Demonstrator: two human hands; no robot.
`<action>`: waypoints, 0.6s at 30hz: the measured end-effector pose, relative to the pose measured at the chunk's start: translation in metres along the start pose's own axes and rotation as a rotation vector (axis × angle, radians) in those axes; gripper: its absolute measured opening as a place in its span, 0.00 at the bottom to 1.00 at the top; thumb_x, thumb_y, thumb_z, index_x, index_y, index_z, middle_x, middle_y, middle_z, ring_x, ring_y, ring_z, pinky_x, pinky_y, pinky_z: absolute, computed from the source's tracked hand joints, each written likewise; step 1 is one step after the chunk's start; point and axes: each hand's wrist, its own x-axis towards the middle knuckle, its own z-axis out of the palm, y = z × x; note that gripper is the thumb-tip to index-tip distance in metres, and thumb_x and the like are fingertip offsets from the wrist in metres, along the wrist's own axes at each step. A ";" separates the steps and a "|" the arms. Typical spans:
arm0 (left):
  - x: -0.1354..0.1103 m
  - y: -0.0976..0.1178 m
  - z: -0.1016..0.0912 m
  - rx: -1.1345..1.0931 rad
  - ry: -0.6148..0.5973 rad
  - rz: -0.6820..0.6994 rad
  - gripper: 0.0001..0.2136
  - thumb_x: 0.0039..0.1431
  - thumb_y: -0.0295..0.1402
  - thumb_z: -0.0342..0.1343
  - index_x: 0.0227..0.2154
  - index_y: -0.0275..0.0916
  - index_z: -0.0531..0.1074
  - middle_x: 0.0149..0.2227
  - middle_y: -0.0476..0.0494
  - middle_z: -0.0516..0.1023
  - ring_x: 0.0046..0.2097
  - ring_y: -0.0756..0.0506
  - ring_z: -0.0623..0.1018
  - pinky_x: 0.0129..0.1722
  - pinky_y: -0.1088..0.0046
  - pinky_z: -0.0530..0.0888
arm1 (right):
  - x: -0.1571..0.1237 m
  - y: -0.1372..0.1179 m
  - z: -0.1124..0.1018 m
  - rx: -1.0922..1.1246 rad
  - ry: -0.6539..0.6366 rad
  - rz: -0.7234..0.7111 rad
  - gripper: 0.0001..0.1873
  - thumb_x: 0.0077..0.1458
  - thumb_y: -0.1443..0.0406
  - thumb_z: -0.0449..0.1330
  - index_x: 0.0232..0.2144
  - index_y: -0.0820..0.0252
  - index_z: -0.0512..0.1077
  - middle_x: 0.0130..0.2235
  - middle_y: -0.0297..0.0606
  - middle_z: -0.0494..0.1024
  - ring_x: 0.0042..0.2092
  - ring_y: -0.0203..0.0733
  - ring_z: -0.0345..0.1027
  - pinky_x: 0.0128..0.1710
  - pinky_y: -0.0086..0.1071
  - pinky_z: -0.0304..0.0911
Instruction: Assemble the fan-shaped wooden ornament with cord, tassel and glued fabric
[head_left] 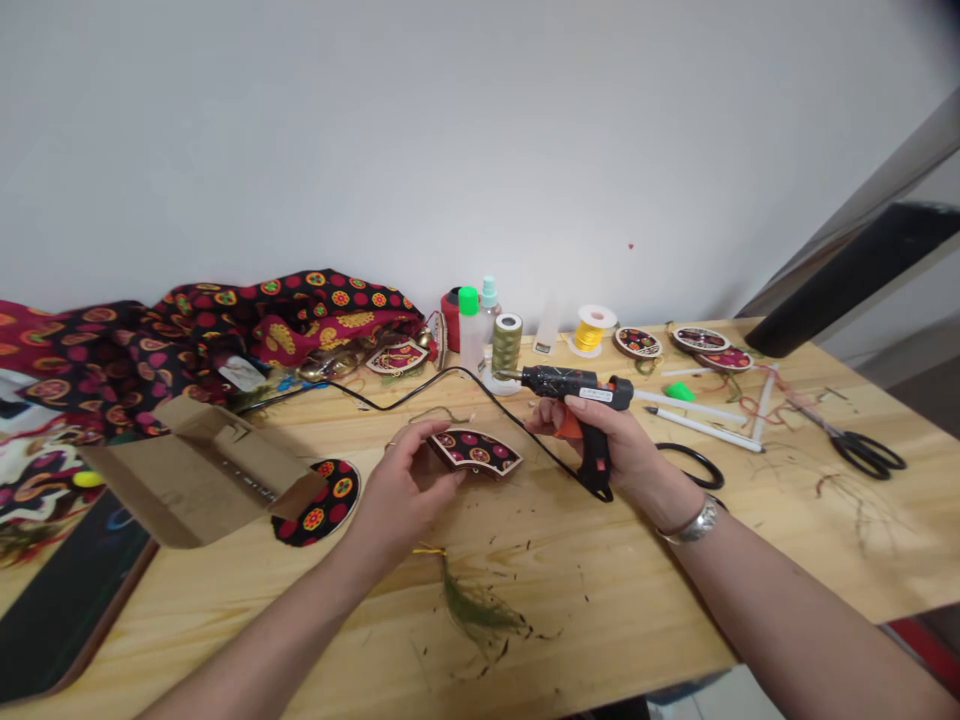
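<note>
My right hand (615, 445) is wrapped round the grip of a black hot glue gun (577, 395) with an orange trigger; its nozzle points left, above the table. Its black cord (420, 390) runs left across the wood. My left hand (409, 485) holds a fan-shaped piece covered in patterned fabric (476, 450) by its left end, fingers curled on it. The piece rests just above the wooden table (600, 600), below the gun's nozzle. A silver bracelet (694, 522) sits on my right wrist.
An open cardboard box (195, 470) and a round fabric disc (322, 505) lie to the left, with heaped patterned cloth (225, 330) behind. Thread spools (508, 342), bottles (469, 330), round fabric pieces (637, 342), glue sticks (705, 428) and scissors (862, 450) stand along the back and right. A green tassel (472, 605) lies near the front.
</note>
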 end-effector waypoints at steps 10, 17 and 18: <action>-0.007 -0.002 -0.010 0.620 -0.136 0.239 0.24 0.47 0.26 0.52 0.51 0.32 0.63 0.57 0.32 0.63 0.58 0.37 0.63 0.55 0.53 0.63 | 0.000 -0.003 0.002 -0.041 0.010 -0.007 0.11 0.50 0.61 0.58 0.22 0.61 0.71 0.27 0.35 0.70 0.34 0.41 0.67 0.45 0.39 0.61; -0.016 0.022 0.004 0.866 -0.380 0.481 0.24 0.61 0.37 0.44 0.60 0.38 0.54 0.64 0.39 0.52 0.65 0.38 0.47 0.60 0.51 0.54 | -0.001 -0.005 0.006 -0.032 0.018 -0.013 0.10 0.50 0.61 0.58 0.21 0.60 0.71 0.26 0.35 0.69 0.34 0.40 0.66 0.45 0.39 0.61; -0.018 0.023 0.006 0.897 -0.399 0.488 0.26 0.61 0.40 0.44 0.61 0.39 0.53 0.65 0.40 0.51 0.65 0.37 0.47 0.60 0.50 0.53 | -0.001 -0.005 0.006 -0.039 0.014 -0.014 0.10 0.50 0.61 0.58 0.21 0.60 0.71 0.27 0.35 0.69 0.34 0.40 0.66 0.45 0.39 0.61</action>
